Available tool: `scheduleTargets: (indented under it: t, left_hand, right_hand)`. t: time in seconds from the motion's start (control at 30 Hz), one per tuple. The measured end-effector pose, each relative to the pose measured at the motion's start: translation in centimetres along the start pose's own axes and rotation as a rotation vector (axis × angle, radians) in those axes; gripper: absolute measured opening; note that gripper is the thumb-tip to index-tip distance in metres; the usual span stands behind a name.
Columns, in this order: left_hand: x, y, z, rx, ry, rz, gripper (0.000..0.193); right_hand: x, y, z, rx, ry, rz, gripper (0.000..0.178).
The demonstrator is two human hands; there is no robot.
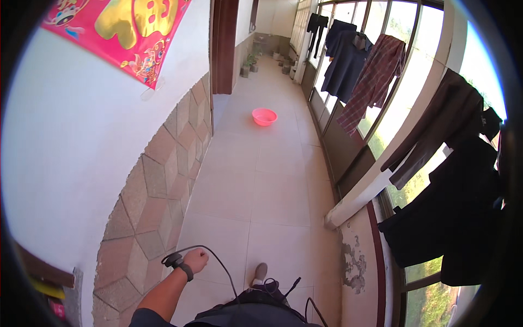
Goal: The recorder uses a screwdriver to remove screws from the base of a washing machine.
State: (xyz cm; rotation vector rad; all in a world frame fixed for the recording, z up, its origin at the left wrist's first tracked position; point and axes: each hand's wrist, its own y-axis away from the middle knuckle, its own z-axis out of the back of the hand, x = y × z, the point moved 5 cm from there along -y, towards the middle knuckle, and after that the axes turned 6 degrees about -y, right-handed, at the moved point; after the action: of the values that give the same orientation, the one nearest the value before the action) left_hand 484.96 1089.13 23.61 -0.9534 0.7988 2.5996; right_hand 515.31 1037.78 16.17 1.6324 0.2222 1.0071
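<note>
**One fist, one cable, one basin down the corridor**

The fingers (pixel 202 255) of the left hand (pixel 196 259) are curled into a closed fist around a thin black cable (pixel 220 264), which arcs up over the hand and runs down toward the person's waist. One black band (pixel 187 271) sits on that wrist, with a small black device (pixel 172 260) just beside it. The right hand is out of view.

Below the hand lies the pale tiled floor (pixel 272 191), and one grey shoe (pixel 260 272) shows near the lower edge. To the left rises a white wall with a base of brown hexagonal stone tiles (pixel 155 201), carrying one pink-and-gold poster (pixel 117 30).

Well ahead on the floor stands one round pink plastic basin (pixel 265 116). Along the windows on the right hang dark clothes and one red checked shirt (pixel 373 82). A few small potted plants (pixel 248 65) stand at the far end.
</note>
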Motion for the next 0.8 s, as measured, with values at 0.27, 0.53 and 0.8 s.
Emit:
scheduleTargets:
  t: [0.27, 0.53, 0.8]
  left_hand:
    - [-8.8, -21.1, -2.3, 0.14, 0.043, 0.08, 0.017]
    - [-11.5, -31.7, 3.2, 0.366, 0.029, 0.394, 0.017]
    - [-13.8, -63.5, 8.5, 0.173, 0.44, 0.573, 0.015]
  right_hand:
    - [17.6, -21.0, 0.6, 0.086, 0.164, 0.128, 0.027]
    - [61.5, -27.4, -10.0, -0.09, -0.127, 0.29, 0.03]
    - [107.3, -24.1, -27.3, 0.154, -0.141, 1.061, 0.039]
